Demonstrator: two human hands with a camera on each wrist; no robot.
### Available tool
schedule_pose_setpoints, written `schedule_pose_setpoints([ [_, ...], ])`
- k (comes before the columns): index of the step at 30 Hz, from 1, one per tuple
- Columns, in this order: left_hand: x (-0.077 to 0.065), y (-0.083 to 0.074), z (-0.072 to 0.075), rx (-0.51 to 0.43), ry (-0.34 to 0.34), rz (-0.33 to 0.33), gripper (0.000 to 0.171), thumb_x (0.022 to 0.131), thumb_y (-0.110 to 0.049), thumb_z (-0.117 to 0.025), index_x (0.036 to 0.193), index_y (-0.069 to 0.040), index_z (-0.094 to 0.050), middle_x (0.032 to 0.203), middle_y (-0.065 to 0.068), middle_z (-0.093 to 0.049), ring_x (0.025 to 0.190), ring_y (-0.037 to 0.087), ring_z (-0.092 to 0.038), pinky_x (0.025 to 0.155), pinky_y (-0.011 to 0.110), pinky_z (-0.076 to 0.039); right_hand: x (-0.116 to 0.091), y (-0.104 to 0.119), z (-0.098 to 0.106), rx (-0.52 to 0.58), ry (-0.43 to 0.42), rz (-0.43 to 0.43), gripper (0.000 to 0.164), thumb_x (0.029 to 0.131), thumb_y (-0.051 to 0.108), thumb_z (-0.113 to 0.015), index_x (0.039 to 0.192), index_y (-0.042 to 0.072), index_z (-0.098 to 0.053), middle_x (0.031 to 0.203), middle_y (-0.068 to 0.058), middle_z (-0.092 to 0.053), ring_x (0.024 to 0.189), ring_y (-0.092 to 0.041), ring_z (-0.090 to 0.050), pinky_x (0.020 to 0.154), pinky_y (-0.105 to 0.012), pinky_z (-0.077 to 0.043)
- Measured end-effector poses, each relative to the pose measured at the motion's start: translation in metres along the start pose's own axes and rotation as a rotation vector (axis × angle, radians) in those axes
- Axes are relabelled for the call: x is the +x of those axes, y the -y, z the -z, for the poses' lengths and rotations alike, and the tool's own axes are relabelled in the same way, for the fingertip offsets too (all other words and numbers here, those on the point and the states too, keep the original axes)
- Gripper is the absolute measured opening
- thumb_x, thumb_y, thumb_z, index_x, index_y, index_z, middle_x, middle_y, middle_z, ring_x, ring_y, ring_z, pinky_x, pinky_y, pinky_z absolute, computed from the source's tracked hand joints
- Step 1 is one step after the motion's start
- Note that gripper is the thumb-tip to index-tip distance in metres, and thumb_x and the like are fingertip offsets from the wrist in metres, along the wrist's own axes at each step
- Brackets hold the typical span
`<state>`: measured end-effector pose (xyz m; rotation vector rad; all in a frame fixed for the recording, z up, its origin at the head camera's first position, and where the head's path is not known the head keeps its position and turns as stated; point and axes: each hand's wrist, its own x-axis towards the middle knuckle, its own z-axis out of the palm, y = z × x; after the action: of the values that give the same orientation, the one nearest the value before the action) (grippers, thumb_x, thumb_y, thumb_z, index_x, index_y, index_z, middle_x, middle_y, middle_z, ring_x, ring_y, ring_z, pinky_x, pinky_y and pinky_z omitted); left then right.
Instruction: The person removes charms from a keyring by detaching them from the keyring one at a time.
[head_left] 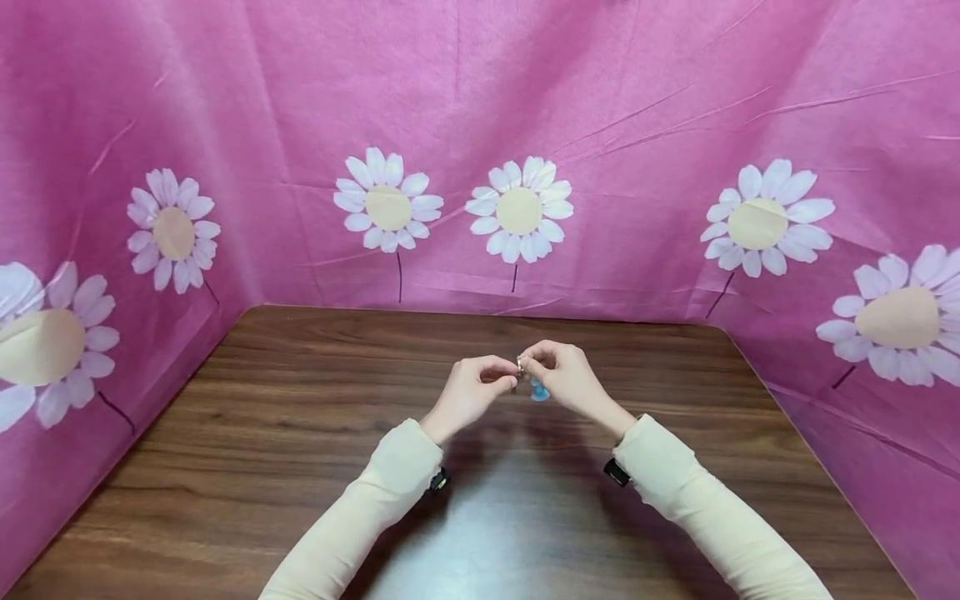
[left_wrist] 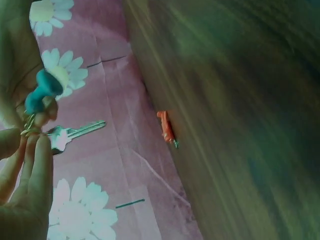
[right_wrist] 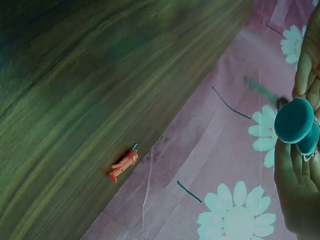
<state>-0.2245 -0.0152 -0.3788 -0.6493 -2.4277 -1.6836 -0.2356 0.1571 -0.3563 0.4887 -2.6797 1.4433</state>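
Over the far middle of the table, both hands meet at a small metal key ring (head_left: 521, 364). My left hand (head_left: 471, 392) pinches it between thumb and fingers. From the other side my right hand (head_left: 572, 379) grips it with thumb and forefinger. A turquoise push-pin-shaped charm (left_wrist: 43, 91) hangs from the ring, showing its broad round end in the right wrist view. A silver key (left_wrist: 80, 131) sticks out past the fingertips in the left wrist view. The fingers partly hide the ring.
A small orange figure (right_wrist: 124, 166) with a green tip lies near an edge of the wood-grain table (head_left: 300, 400). Pink cloth (head_left: 615, 83) with white daisies surrounds the table at the back and both sides.
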Motion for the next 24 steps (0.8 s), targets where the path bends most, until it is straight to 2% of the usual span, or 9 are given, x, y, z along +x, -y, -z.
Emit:
schedule_pose_setpoints([
  [5,0.0,0.005,-0.01,-0.05,-0.075,-0.008,0.015,0.079,-0.006,-0.069,0.093,-0.002,-0.068,0.091,0.011,-0.071,0.08,0.019,-0.068,0.07,0.021,-0.053,0.001,-0.001,-0.001,0.075,-0.027,-0.06,0.017,0.087,0.016,-0.06,0.094,0.002,-0.067,0.078,-0.008,-0.069,0.062,-0.005,-0.06,0.057,-0.023,-0.051],
  [10,0.004,0.014,-0.016,-0.03,-0.161,-0.084,0.013,0.077,-0.01,-0.072,0.088,-0.004,-0.069,0.085,0.008,-0.071,0.075,0.016,-0.067,0.066,0.02,-0.053,0.002,0.0,-0.003,0.254,0.001,-0.155,0.024,0.087,0.015,-0.058,0.099,-0.005,-0.063,0.074,-0.004,-0.067,0.057,-0.01,-0.061,0.054,-0.027,-0.053],
  [12,0.006,0.016,-0.018,-0.026,-0.179,-0.122,0.012,0.077,-0.011,-0.072,0.087,-0.005,-0.069,0.084,0.008,-0.071,0.074,0.016,-0.067,0.066,0.02,-0.053,0.001,-0.001,-0.003,0.281,0.004,-0.167,0.025,0.088,0.015,-0.059,0.1,-0.006,-0.062,0.074,-0.003,-0.066,0.056,-0.01,-0.061,0.053,-0.027,-0.053],
  [15,0.007,0.019,-0.018,-0.032,-0.197,-0.16,0.009,0.078,-0.01,-0.071,0.086,-0.005,-0.07,0.083,0.008,-0.07,0.075,0.017,-0.067,0.068,0.021,-0.053,0.001,-0.001,-0.004,0.281,-0.008,-0.151,0.023,0.087,0.013,-0.059,0.099,-0.006,-0.063,0.074,-0.005,-0.067,0.058,-0.009,-0.061,0.053,-0.025,-0.053],
  [20,0.008,0.02,-0.017,-0.02,-0.217,-0.166,0.008,0.079,-0.009,-0.069,0.085,-0.004,-0.07,0.084,0.009,-0.07,0.076,0.019,-0.066,0.07,0.027,-0.054,0.0,-0.002,-0.006,0.304,0.018,-0.118,0.023,0.088,0.012,-0.058,0.101,-0.007,-0.062,0.074,-0.012,-0.068,0.059,-0.009,-0.06,0.052,-0.026,-0.053],
  [22,0.007,0.016,-0.016,-0.011,-0.202,-0.151,0.009,0.08,-0.008,-0.069,0.086,-0.001,-0.069,0.085,0.011,-0.069,0.077,0.021,-0.066,0.071,0.031,-0.054,-0.001,-0.002,-0.006,0.288,0.022,-0.086,0.021,0.088,0.012,-0.059,0.099,-0.006,-0.062,0.074,-0.014,-0.067,0.058,-0.01,-0.059,0.052,-0.027,-0.053],
  [24,0.005,0.005,-0.013,-0.008,-0.178,-0.132,0.009,0.081,-0.006,-0.067,0.086,0.001,-0.068,0.085,0.013,-0.069,0.077,0.022,-0.065,0.071,0.033,-0.054,-0.001,-0.004,-0.005,0.225,0.014,-0.03,0.017,0.088,0.012,-0.059,0.096,-0.002,-0.064,0.074,-0.015,-0.066,0.056,-0.009,-0.058,0.051,-0.027,-0.052],
])
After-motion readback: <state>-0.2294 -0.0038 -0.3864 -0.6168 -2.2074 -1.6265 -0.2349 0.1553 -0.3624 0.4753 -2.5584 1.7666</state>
